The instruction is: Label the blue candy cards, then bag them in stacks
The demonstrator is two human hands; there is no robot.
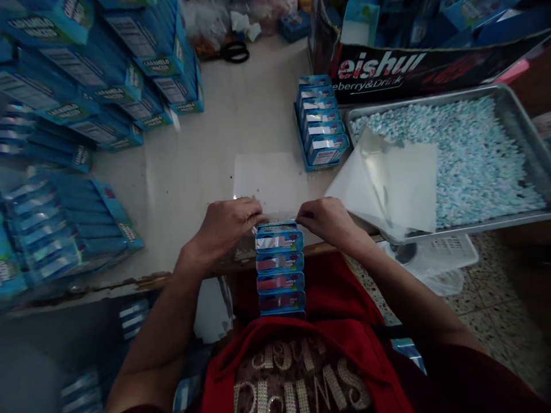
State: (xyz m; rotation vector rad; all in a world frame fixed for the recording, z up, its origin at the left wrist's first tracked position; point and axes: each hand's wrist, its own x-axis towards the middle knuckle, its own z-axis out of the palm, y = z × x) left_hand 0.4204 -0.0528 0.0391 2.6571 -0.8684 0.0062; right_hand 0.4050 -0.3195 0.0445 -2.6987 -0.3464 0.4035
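The row of blue boxes (280,262) is at the near edge of the bench (185,155). At its far corners are the left hand (230,221) and the right hand (331,222). Each grip has its fingers pressed together; what is between them, I cannot tell.
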